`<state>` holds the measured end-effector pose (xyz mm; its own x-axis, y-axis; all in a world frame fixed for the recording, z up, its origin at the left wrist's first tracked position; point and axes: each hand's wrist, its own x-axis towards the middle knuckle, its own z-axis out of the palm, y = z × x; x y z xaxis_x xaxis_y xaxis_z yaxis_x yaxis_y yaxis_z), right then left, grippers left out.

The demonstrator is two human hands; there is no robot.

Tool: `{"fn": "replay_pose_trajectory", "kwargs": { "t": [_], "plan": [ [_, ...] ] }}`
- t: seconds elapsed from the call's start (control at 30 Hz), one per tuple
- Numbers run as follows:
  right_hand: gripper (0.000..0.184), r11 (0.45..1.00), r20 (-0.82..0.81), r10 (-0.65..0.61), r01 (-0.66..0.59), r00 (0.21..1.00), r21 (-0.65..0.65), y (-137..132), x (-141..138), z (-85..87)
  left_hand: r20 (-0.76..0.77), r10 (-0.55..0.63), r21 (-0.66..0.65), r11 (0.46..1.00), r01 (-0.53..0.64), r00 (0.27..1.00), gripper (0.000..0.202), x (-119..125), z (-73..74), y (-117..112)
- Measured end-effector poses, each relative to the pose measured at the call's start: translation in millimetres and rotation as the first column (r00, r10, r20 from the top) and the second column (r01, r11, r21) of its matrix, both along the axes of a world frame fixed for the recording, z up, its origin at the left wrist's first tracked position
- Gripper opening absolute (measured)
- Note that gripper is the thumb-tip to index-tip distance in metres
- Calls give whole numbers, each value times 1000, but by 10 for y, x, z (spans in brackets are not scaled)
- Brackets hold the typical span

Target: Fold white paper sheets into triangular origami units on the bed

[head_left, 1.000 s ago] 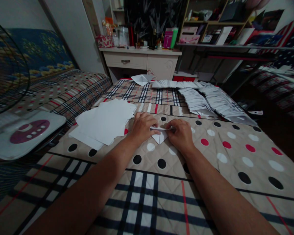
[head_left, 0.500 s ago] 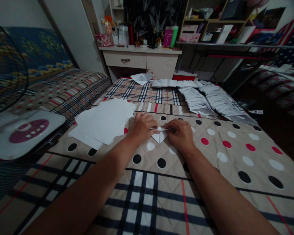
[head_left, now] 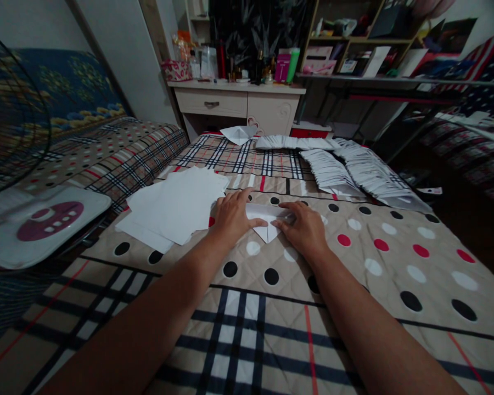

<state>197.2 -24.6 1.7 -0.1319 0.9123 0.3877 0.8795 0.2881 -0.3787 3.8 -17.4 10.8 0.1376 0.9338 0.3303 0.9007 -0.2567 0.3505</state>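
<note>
A small white folded paper lies on the quilted bedspread in front of me, its lower point toward me and a crease down the middle. My left hand holds it at the left, thumb across the paper and fingers stretched toward its far edge. At the right side my right hand grips it, with fingertips on the upper edge and thumb near the middle. The fingers partly cover both side corners. Just left of my left hand is a loose pile of white paper sheets.
Rows of folded white papers stand packed together at the back right. Another folded paper rests at the bed's far edge. A fan with a white base is at the left. Beyond the bed stands a white dresser.
Both hands have spread a little on the folded paper. The upper flap now shows wider and flatter between them, and the left fingers reach further up.
</note>
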Motion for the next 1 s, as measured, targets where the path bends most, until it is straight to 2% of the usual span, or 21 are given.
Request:
{"fn": "replay_pose_trajectory", "kwargs": {
  "t": [0.1, 0.2, 0.3, 0.37, 0.4, 0.43, 0.5, 0.57, 0.6, 0.63, 0.7, 0.83, 0.9, 1.0],
  "plan": [
    [61, 993, -1, -107, 107, 994, -51, -19, -5, 18, 2, 95, -64, 993, -94, 995, 96, 9, 23, -16],
    [74, 977, -74, -190, 180, 979, -118, -24, 5, 20, 77, 129, -104, 987, -121, 989, 97, -4, 7, 5],
    [70, 984, -333, -152, 112, 930, -136, -8, 19, 2, 275, 138, -119, 987, -109, 951, 94, -38, -55, 60],
    [54, 989, -587, -92, 2, 804, -151, 1, 19, -4, 475, 105, -99, 993, -66, 874, 91, -48, -99, 98],
    [45, 987, -699, -73, -50, 712, -154, 1, 15, -1, 595, 77, -90, 996, -29, 800, 89, -43, -115, 112],
    [38, 984, -781, -69, -87, 620, -155, -2, 7, 7, 719, 48, -84, 996, 18, 693, 88, -31, -125, 122],
    [33, 984, -877, -93, -90, 471, -153, -19, -19, 35, 913, 35, -84, 991, 103, 406, 87, 15, -128, 124],
    [29, 990, -913, -117, -29, 392, -139, -46, -62, 69, 984, 73, -99, 983, 157, 160, 76, 81, -115, 105],
    [27, 992, -918, -122, 5, 379, -130, -63, -90, 83, 991, 98, -114, 976, 185, 91, 66, 117, -107, 89],
    [27, 992, -920, -126, 30, 370, -124, -80, -123, 94, 992, 111, -122, 968, 218, 60, 55, 152, -102, 70],
    [28, 992, -934, -125, 11, 334, -129, -116, -200, 104, 991, 113, -126, 962, 242, 66, 43, 214, -104, 32],
    [35, 979, -955, -128, -121, 269, -165, -191, -355, 103, 974, 127, -155, 977, 147, 186, 40, 271, -145, -10],
    [36, 971, -951, -112, -174, 288, -167, -228, -400, 114, 946, 145, -166, 985, 50, 291, 40, 251, -158, -6],
    [33, 960, -939, -21, -254, 343, -114, -263, -409, 141, 850, 98, -72, 995, -71, 518, 38, 170, -142, 21]
  ]
}}
